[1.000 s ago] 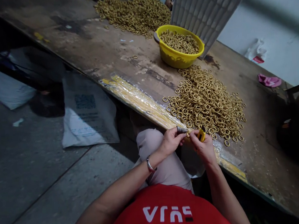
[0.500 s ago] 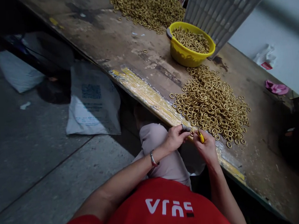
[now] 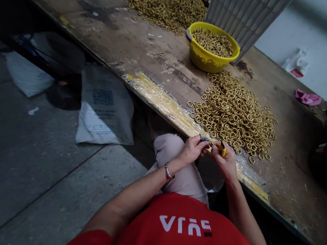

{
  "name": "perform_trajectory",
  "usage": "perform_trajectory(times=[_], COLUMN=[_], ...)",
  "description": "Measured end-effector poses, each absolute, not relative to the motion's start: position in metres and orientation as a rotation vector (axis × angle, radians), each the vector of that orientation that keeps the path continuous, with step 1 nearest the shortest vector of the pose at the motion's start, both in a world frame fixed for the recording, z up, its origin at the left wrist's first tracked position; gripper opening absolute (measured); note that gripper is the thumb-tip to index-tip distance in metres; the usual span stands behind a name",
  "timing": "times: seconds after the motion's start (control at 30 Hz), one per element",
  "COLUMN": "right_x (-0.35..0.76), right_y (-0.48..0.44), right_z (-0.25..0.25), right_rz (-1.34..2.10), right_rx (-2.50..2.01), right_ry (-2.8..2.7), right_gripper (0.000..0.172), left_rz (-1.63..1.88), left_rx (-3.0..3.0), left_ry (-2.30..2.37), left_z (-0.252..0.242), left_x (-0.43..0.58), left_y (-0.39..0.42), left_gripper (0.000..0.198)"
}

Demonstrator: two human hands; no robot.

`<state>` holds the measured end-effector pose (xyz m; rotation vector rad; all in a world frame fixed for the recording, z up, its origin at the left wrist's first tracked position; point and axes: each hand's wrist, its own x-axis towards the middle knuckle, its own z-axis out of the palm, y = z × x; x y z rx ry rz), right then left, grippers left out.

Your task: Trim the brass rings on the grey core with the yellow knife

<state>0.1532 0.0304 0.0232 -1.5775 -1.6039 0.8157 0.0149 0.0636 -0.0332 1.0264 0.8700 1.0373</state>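
At the desk (image 3: 136,46) edge, our left hand (image 3: 192,150) and right hand (image 3: 224,162) have drawn together: left fingers pinch a brass ring (image 3: 209,146), right fingers clamp a yellow utility knife (image 3: 222,149). Half a second on, only the view shifts; the ring pile (image 3: 232,114) lies just beyond.

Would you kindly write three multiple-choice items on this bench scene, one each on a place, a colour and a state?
1. Where does the basin stand?
A. on the floor
B. on the bench, beyond the near ring pile
C. on the person's lap

2. What colour is the basin?
A. yellow
B. blue
C. white

3. How are the hands?
A. far apart
B. flat on the bench
C. together at the bench edge

B: it sits on the bench behind the ring pile.
A: its wall is yellow.
C: left hand and right hand meet there.
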Motion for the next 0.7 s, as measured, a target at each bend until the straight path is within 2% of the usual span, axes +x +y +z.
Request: perform_trajectory(times=[0.3, 0.5, 0.7], right_x=[0.14, 0.133, 0.13], right_y=[0.03, 0.029, 0.025], right_z=[0.023, 0.022, 0.031], right_rz=[1.145, 1.236, 1.219], right_rx=[-1.515, -1.345, -1.399], right_ry=[-1.372, -1.304, -1.301], right_gripper=[0.028, 0.025, 0.024], left_rz=[1.044, 1.039, 1.051], left_rx=[0.868, 0.706, 0.6], left_ry=[0.838, 0.712, 0.647], left_z=[-0.029, -0.028, -0.028], left_x=[0.014, 0.013, 0.011], left_y=[0.067, 0.074, 0.076], left_gripper=[0.024, 0.034, 0.04])
